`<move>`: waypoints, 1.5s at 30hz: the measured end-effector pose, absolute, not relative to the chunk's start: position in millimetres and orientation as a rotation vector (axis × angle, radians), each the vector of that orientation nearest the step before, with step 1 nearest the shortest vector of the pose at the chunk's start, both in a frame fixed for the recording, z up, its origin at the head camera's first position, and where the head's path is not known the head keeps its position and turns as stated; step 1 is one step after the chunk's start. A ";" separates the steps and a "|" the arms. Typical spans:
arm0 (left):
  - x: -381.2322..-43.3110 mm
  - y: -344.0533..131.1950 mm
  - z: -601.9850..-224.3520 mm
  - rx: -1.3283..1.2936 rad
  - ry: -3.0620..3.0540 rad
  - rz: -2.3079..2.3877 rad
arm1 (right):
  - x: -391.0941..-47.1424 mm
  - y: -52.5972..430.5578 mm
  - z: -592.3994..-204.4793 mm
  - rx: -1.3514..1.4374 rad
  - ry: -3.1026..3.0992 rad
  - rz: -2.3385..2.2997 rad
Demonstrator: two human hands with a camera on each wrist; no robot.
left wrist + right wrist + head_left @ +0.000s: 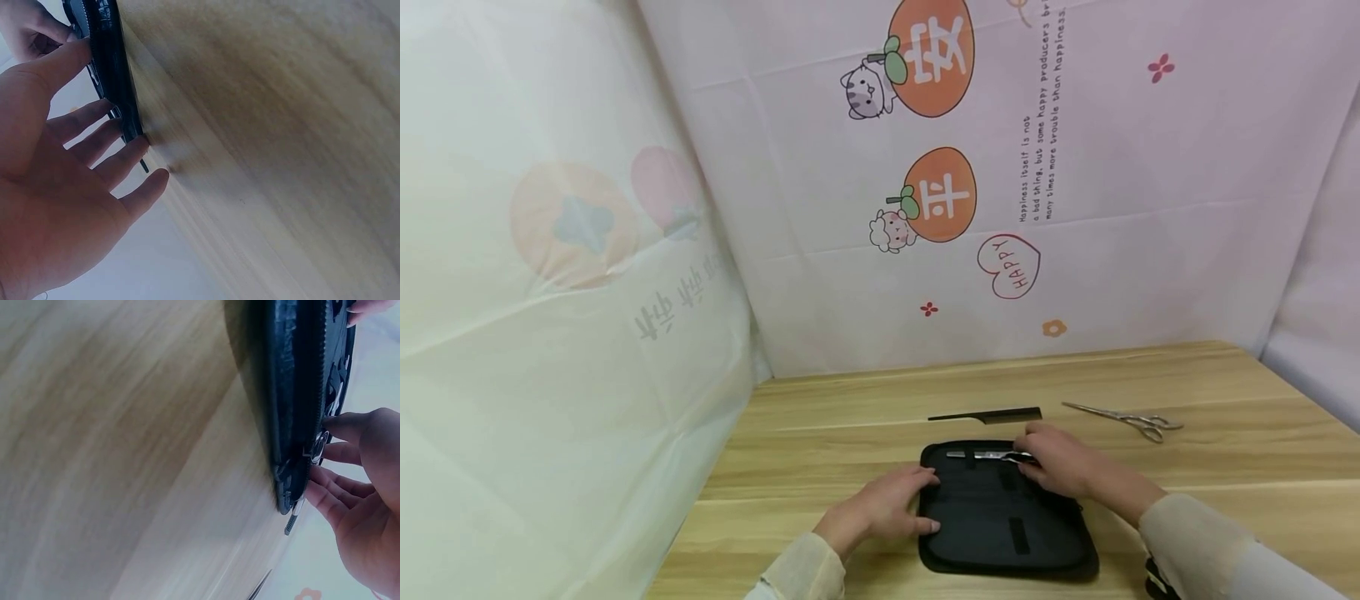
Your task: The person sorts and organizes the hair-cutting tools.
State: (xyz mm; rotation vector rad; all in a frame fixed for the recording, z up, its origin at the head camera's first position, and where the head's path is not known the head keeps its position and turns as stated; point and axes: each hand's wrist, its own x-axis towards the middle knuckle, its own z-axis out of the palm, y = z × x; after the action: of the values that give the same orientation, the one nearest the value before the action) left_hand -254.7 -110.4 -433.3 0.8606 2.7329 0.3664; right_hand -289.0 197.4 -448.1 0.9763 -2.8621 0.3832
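A black zippered case point(977, 529) lies unfolded on the table. Along its far side is a pair of silver scissors point(981, 455), the blades passing under a small black strap. My right hand point(1060, 460) pinches these scissors by the handles at the case's far right; its fingers partly hide them. In the right wrist view, thumb and fingertips point(329, 422) meet at the handle beside the zipper. My left hand point(889, 502) rests against the case's left edge, thumb and fingers spread and fairly straight, as the left wrist view also shows.
Beyond the case lie a black rat-tail comb point(1011, 415) and a second pair of silver scissors point(1131, 418). A black object point(1159, 581) is partly hidden under the right sleeve. Printed white cloth point(820, 317) hangs behind and at the sides of the wooden table point(790, 450).
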 end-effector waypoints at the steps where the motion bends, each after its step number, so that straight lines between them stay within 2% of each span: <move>1: -254.4 -110.3 -433.0 0.862 2.733 0.363 | -289.0 197.2 -447.9 0.982 -2.864 0.390; 29: -253.2 -109.1 -434.8 0.832 2.738 0.377 | -290.2 183.9 -445.0 1.101 -2.852 0.454; 45: -254.4 -107.9 -433.8 0.811 2.731 0.371 | -290.6 172.4 -448.2 1.066 -2.839 0.487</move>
State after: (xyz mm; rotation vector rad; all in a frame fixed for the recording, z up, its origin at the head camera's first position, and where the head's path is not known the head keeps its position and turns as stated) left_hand -254.4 -107.9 -433.8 0.8110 2.7309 0.3707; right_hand -290.6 172.4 -448.2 1.0660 -2.8392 0.4874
